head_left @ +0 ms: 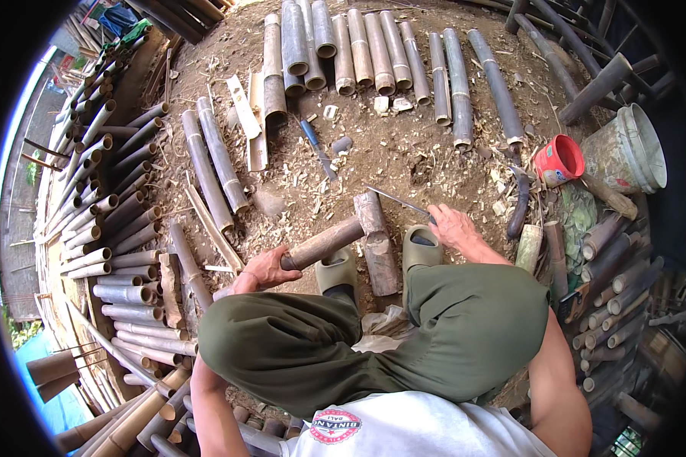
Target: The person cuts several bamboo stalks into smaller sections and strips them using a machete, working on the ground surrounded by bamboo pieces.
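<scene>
Bamboo worked by hand, as seen from beside the seated person. The left grip (268,268) is curled around the near-left end of a brown, cylindrical bamboo tube (324,244), which slants up to a rough, reddish-brown wooden block (381,266) lying between two olive-green moulded sandals (337,273). The right grip (451,227) is closed about the dark handle of a slender grey metal knife (399,200), its tip just beyond the block's far end. In my judgement, sound technique here means bearing the tube firmly against the block, with the left fingers well back from the edge and each stroke directed clear of hand and feet; short, shallow passes should suit the grain.

Materials: the tube is smooth-walled and round, the block coarse and split along its length. Pale, curled shavings litter the brown earth floor (427,141). Farther off lie a blue-handled metal tool (310,135) and a row of grey-brown, hollow bamboo sections (379,57); at right stands a red plastic bucket (559,161).
</scene>
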Action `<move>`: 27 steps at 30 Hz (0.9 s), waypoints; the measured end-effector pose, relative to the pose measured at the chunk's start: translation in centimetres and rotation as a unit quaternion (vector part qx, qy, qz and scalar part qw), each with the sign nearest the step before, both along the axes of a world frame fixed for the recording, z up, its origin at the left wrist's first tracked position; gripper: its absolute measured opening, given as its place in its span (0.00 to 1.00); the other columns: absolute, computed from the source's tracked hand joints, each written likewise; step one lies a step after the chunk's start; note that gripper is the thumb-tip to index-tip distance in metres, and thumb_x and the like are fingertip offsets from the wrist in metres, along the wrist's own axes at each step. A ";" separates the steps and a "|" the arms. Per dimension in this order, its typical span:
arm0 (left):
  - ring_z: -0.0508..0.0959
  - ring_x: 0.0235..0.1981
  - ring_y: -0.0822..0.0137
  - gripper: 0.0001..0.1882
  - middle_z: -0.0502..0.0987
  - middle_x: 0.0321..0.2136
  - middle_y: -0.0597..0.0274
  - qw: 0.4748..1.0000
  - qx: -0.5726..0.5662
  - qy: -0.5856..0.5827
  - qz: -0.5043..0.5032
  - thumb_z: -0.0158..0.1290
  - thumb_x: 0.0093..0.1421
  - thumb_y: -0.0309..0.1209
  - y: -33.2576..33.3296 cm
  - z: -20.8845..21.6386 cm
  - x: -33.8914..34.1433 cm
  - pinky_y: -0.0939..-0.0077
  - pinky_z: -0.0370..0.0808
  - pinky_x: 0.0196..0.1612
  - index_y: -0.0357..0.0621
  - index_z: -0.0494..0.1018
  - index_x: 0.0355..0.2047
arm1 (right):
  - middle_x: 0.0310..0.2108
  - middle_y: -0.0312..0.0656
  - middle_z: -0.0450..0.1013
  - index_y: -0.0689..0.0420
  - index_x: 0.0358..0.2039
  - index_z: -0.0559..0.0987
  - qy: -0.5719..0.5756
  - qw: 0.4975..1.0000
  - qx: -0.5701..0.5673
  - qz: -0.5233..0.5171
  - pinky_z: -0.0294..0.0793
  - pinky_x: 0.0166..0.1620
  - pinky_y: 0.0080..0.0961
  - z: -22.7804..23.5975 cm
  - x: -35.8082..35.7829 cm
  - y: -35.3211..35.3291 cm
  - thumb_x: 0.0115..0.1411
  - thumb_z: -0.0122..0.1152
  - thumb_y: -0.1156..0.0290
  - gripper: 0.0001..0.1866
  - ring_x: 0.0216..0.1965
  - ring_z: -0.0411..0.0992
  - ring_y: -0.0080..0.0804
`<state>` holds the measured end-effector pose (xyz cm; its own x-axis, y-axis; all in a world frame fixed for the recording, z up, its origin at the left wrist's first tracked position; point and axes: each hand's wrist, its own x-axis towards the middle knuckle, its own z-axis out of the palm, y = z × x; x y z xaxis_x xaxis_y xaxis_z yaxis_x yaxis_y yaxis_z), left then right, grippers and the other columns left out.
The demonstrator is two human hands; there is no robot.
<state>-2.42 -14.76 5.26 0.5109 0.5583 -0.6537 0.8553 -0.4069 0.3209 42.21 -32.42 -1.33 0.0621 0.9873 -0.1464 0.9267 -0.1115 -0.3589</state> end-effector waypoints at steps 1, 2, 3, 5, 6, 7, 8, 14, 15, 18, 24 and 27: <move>0.80 0.45 0.42 0.44 0.80 0.41 0.40 1.000 -0.002 0.010 -0.017 0.64 0.46 0.60 0.4 0.0 -0.3 0.53 0.75 0.49 0.47 0.70 0.57 | 0.37 0.51 0.73 0.56 0.49 0.70 0.006 1.000 -0.003 -0.006 0.77 0.40 0.48 0.5 -0.1 0.0 0.63 0.56 0.62 0.17 0.37 0.76 0.54; 0.80 0.44 0.42 0.42 0.81 0.41 0.40 0.999 -0.005 0.019 -0.035 0.65 0.46 0.60 0.7 -0.1 -0.6 0.52 0.75 0.48 0.47 0.70 0.55 | 0.37 0.51 0.73 0.57 0.49 0.70 0.039 0.998 -0.008 -0.040 0.77 0.40 0.47 0.9 -0.3 -0.1 0.63 0.56 0.62 0.18 0.37 0.76 0.54; 0.80 0.42 0.42 0.40 0.81 0.39 0.41 0.999 -0.002 -0.002 -0.038 0.65 0.46 0.59 0.9 0.1 0.0 0.52 0.75 0.46 0.46 0.71 0.51 | 0.38 0.52 0.74 0.58 0.50 0.70 0.064 0.995 -0.015 -0.081 0.77 0.41 0.46 1.9 0.0 -0.7 0.64 0.56 0.61 0.19 0.37 0.76 0.54; 0.80 0.42 0.42 0.41 0.81 0.39 0.41 0.999 -0.022 -0.002 -0.045 0.65 0.44 0.59 1.0 0.4 1.8 0.53 0.75 0.47 0.47 0.71 0.53 | 0.39 0.54 0.74 0.63 0.50 0.70 0.119 0.982 -0.017 -0.147 0.75 0.41 0.42 4.3 0.1 -2.1 0.64 0.58 0.61 0.21 0.37 0.76 0.53; 0.80 0.42 0.42 0.42 0.81 0.39 0.41 0.998 -0.029 0.009 -0.052 0.65 0.44 0.59 1.3 0.1 2.2 0.53 0.75 0.47 0.48 0.70 0.55 | 0.38 0.55 0.74 0.63 0.50 0.70 0.144 0.980 -0.006 -0.136 0.75 0.41 0.41 6.4 -0.2 -2.3 0.64 0.58 0.61 0.21 0.37 0.76 0.52; 0.80 0.42 0.42 0.43 0.81 0.39 0.41 0.998 -0.020 -0.014 -0.065 0.65 0.44 0.59 1.4 -0.4 2.5 0.53 0.75 0.47 0.48 0.70 0.55 | 0.37 0.55 0.74 0.64 0.50 0.71 0.167 0.978 0.004 -0.127 0.74 0.41 0.40 8.7 -0.5 -2.6 0.64 0.59 0.62 0.21 0.37 0.76 0.51; 0.80 0.42 0.42 0.42 0.81 0.39 0.41 0.997 -0.033 0.015 -0.071 0.65 0.44 0.60 1.6 -0.9 2.7 0.53 0.75 0.47 0.47 0.71 0.53 | 0.36 0.55 0.74 0.64 0.50 0.71 0.204 0.972 0.010 -0.117 0.74 0.40 0.39 9.2 -1.3 -3.0 0.63 0.59 0.62 0.22 0.36 0.76 0.50; 0.81 0.41 0.43 0.39 0.81 0.37 0.42 0.991 -0.050 0.028 -0.119 0.62 0.49 0.60 2.0 1.5 4.0 0.52 0.75 0.46 0.43 0.71 0.51 | 0.32 0.58 0.76 0.63 0.50 0.71 0.256 0.953 -0.083 -0.142 0.76 0.40 0.43 9.9 -4.7 -2.8 0.64 0.59 0.61 0.21 0.35 0.78 0.54; 0.81 0.41 0.43 0.40 0.81 0.37 0.43 0.990 -0.051 0.029 -0.126 0.58 0.51 0.66 2.1 1.1 4.2 0.51 0.74 0.45 0.43 0.71 0.48 | 0.33 0.59 0.76 0.62 0.50 0.71 0.258 0.952 -0.096 -0.138 0.76 0.40 0.43 9.1 -5.1 -2.7 0.64 0.59 0.61 0.21 0.35 0.79 0.54; 0.80 0.40 0.43 0.42 0.80 0.35 0.43 0.990 -0.058 0.026 -0.123 0.53 0.53 0.71 2.4 -0.8 4.4 0.50 0.74 0.43 0.43 0.71 0.47 | 0.37 0.60 0.76 0.61 0.51 0.71 0.242 0.961 -0.095 -0.096 0.77 0.41 0.45 6.2 -5.9 -2.5 0.64 0.59 0.61 0.20 0.38 0.78 0.57; 0.81 0.37 0.43 0.43 0.80 0.32 0.43 0.986 -0.095 0.042 -0.133 0.49 0.53 0.75 3.6 -1.6 5.2 0.48 0.74 0.40 0.45 0.70 0.46 | 0.39 0.57 0.76 0.60 0.52 0.70 0.208 0.977 -0.017 -0.032 0.79 0.39 0.48 3.4 -7.6 -1.6 0.64 0.59 0.60 0.21 0.38 0.78 0.59; 0.81 0.37 0.42 0.44 0.81 0.31 0.41 0.984 -0.099 0.054 -0.139 0.48 0.53 0.76 3.8 -1.5 5.7 0.48 0.75 0.41 0.44 0.70 0.45 | 0.40 0.57 0.76 0.60 0.52 0.70 0.185 0.979 -0.078 -0.025 0.80 0.38 0.50 2.5 -7.3 -1.1 0.64 0.59 0.61 0.21 0.36 0.78 0.61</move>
<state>3.24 -10.95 3.78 0.5479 0.2629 -0.7941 0.7532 -0.5681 0.3316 34.89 -33.47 1.16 0.0244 0.9478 -0.3179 0.7279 -0.2348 -0.6442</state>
